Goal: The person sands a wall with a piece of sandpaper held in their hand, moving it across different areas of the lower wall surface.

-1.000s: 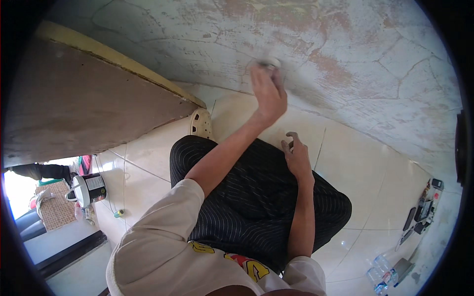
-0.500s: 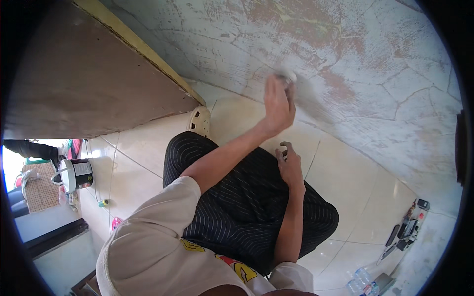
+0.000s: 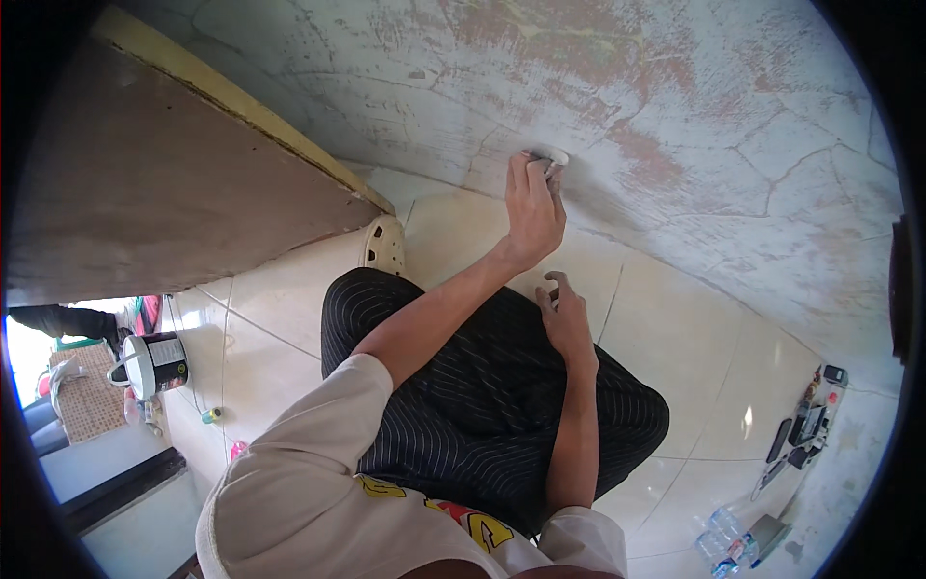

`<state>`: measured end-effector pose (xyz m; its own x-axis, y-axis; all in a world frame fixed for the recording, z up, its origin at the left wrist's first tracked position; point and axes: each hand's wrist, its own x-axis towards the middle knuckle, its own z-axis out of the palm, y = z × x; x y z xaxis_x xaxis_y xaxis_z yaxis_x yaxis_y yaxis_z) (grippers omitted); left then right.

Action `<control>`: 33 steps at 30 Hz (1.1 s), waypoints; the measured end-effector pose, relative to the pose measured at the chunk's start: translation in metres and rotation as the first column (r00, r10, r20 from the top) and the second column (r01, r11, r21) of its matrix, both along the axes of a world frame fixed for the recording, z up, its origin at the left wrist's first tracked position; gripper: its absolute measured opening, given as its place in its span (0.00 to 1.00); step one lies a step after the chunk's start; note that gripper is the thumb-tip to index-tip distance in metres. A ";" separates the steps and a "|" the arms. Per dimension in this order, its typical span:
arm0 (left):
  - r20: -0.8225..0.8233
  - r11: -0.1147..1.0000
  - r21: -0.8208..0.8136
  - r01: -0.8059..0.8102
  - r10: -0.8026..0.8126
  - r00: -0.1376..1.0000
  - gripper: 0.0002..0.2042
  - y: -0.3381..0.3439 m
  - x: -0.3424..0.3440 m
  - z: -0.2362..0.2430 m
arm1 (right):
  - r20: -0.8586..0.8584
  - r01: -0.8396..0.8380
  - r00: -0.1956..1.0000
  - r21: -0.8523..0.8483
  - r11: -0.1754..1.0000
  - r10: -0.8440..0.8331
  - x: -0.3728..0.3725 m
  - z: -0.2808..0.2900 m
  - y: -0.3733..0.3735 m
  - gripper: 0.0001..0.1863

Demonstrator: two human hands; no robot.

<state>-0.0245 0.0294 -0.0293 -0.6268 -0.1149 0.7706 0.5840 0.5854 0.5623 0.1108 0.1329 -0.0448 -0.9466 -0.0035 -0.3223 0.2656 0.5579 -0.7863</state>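
My left hand (image 3: 533, 207) reaches forward with its fingers closed on a small whitish rounded pad (image 3: 554, 155), pressed low against the wall (image 3: 637, 116). The fingers cover most of the pad, so its exact kind cannot be made out. Around it the wall's pale coating is cracked and scuffed, with reddish-brown patches showing. My right hand (image 3: 566, 317) hovers by my right knee, thumb and forefinger loosely bent and apart, nothing visible between them. Greyish dust coats its fingertips.
A brown panel with a yellowish edge (image 3: 241, 125) stands at left, a beige clog (image 3: 384, 246) by its corner. A white-lidded bucket (image 3: 154, 367) is farther left. Plastic bottles (image 3: 723, 542) and several small items, among them a dark phone-like object (image 3: 779, 439), lie at right along the wall.
My left hand has moved slightly along the wall with the pad, and its motion blur has gone. My right hand has stayed nearly in place. The whole view has shifted a little.
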 end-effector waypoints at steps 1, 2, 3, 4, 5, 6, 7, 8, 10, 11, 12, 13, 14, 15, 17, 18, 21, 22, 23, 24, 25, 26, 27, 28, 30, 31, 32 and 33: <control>-0.002 1.000 0.001 0.005 -0.005 1.000 0.09 0.000 -0.003 0.001 | -0.002 0.005 1.000 0.001 1.000 -0.005 -0.002 0.000 0.000 0.15; -0.049 0.999 0.039 0.039 -0.037 0.998 0.08 -0.003 -0.002 0.017 | -0.021 0.001 1.000 0.007 1.000 0.000 0.000 0.001 -0.001 0.15; -0.096 0.994 0.075 0.073 -0.066 0.993 0.08 -0.004 -0.001 0.026 | -0.039 -0.004 0.999 0.014 1.000 0.005 0.001 0.001 0.000 0.15; -0.091 0.994 0.078 0.082 -0.075 0.993 0.08 -0.003 0.000 0.016 | -0.034 0.005 0.999 0.016 1.000 -0.004 0.002 0.001 0.001 0.15; -0.070 0.999 -0.023 0.046 -0.048 0.996 0.08 -0.007 -0.001 0.010 | -0.035 0.000 0.999 0.017 1.000 0.000 0.000 0.003 0.000 0.15; -0.051 0.992 -0.124 0.011 -0.018 0.999 0.09 -0.010 -0.002 0.004 | -0.035 -0.005 0.999 0.018 1.000 0.006 -0.002 0.005 0.000 0.15; -0.054 0.992 -0.125 0.004 -0.011 0.998 0.09 -0.010 -0.002 -0.001 | -0.038 -0.012 0.999 0.017 1.000 0.013 -0.002 0.005 -0.002 0.15; -0.030 0.997 -0.073 0.031 -0.033 0.999 0.09 -0.008 0.001 0.000 | -0.022 -0.009 1.000 0.008 1.000 0.009 0.001 0.003 -0.002 0.15; -0.007 0.998 -0.021 0.056 -0.056 0.998 0.10 -0.006 0.000 0.004 | -0.006 -0.006 1.000 -0.001 1.000 0.006 0.000 0.000 -0.001 0.15; -0.052 0.998 -0.019 0.058 -0.059 0.997 0.10 -0.008 -0.003 0.010 | -0.022 -0.003 1.000 0.010 1.000 0.003 0.001 0.000 -0.001 0.15; -0.096 0.998 -0.016 0.060 -0.061 0.994 0.10 -0.011 -0.006 0.013 | -0.038 0.001 0.999 0.022 1.000 0.000 0.002 0.001 -0.001 0.15; -0.092 0.998 -0.016 0.066 -0.067 0.993 0.10 -0.015 -0.009 0.009 | -0.035 0.007 0.999 0.022 1.000 -0.006 0.003 0.002 -0.001 0.15; -0.153 0.995 -0.101 0.013 -0.028 0.988 0.10 -0.020 -0.013 0.004 | -0.022 0.003 1.000 0.023 1.000 -0.002 0.001 0.003 0.000 0.15; -0.217 0.982 -0.182 -0.045 0.004 0.976 0.10 -0.024 -0.015 0.000 | -0.009 0.000 1.000 0.024 1.000 0.001 -0.001 0.004 0.001 0.15; -0.139 0.987 -0.128 -0.100 0.082 0.987 0.10 -0.022 -0.012 -0.006 | 0.029 -0.002 1.000 0.012 1.000 0.002 -0.001 0.007 0.000 0.15; -0.052 0.984 -0.077 -0.160 0.156 0.986 0.10 -0.021 -0.010 -0.008 | 0.070 -0.004 0.998 0.002 1.000 0.004 0.000 0.008 0.000 0.15; 0.000 0.951 0.272 -0.144 0.149 0.989 0.10 -0.023 -0.021 -0.003 | 0.011 0.008 1.000 0.022 1.000 -0.008 -0.001 0.008 0.001 0.15; 0.004 0.952 0.273 -0.137 0.141 0.990 0.10 -0.018 -0.020 -0.001 | 0.014 0.016 1.000 0.024 1.000 -0.016 0.000 0.010 0.002 0.15; 0.015 0.939 0.316 -0.135 0.137 0.990 0.10 -0.016 -0.020 -0.001 | 0.019 0.007 1.000 0.021 1.000 -0.007 -0.001 0.012 0.001 0.15; 0.027 0.924 0.359 -0.133 0.132 0.991 0.10 -0.013 -0.019 0.000 | 0.024 -0.003 1.000 0.019 1.000 0.002 -0.001 0.013 0.001 0.15; 0.027 0.925 0.357 -0.133 0.132 0.991 0.10 -0.010 -0.013 0.000 | 0.025 -0.002 1.000 0.016 1.000 0.002 -0.001 0.012 0.001 0.15; 0.005 0.988 0.127 -0.089 0.090 0.996 0.10 -0.006 -0.005 -0.003 | 0.023 -0.013 1.000 0.024 1.000 0.012 -0.001 0.010 0.000 0.15; -0.006 0.993 -0.111 -0.044 0.043 0.999 0.10 -0.005 0.000 -0.005 | 0.021 -0.023 1.000 0.032 0.999 0.023 -0.001 0.009 -0.001 0.15; -0.007 0.993 -0.113 -0.046 0.045 0.999 0.10 -0.005 0.000 -0.007 | 0.021 -0.025 0.999 0.031 0.999 0.024 0.000 0.008 -0.002 0.15; -0.032 0.969 -0.238 0.062 -0.071 0.997 0.09 -0.006 0.000 -0.006 | 0.001 -0.023 1.000 0.017 1.000 0.023 0.001 0.007 0.000 0.15; -0.032 0.969 -0.238 0.062 -0.071 0.997 0.09 -0.009 -0.001 -0.006 | 0.000 -0.022 1.000 0.016 1.000 0.022 0.001 0.007 0.001 0.15; -0.068 0.980 -0.197 0.002 -0.016 0.998 0.09 -0.013 -0.004 -0.003 | 0.021 -0.008 1.000 0.020 1.000 0.007 0.000 0.010 0.002 0.15; -0.102 0.986 -0.154 -0.056 0.040 0.994 0.09 -0.015 -0.007 0.000 | 0.043 0.007 0.999 0.025 1.000 -0.008 -0.001 0.012 0.003 0.15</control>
<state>-0.0320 0.0140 -0.0296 -0.5436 -0.0161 0.8392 0.6010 0.6904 0.4026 0.1102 0.1362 -0.0328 -0.9320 0.0118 -0.3624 0.3029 0.5747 -0.7603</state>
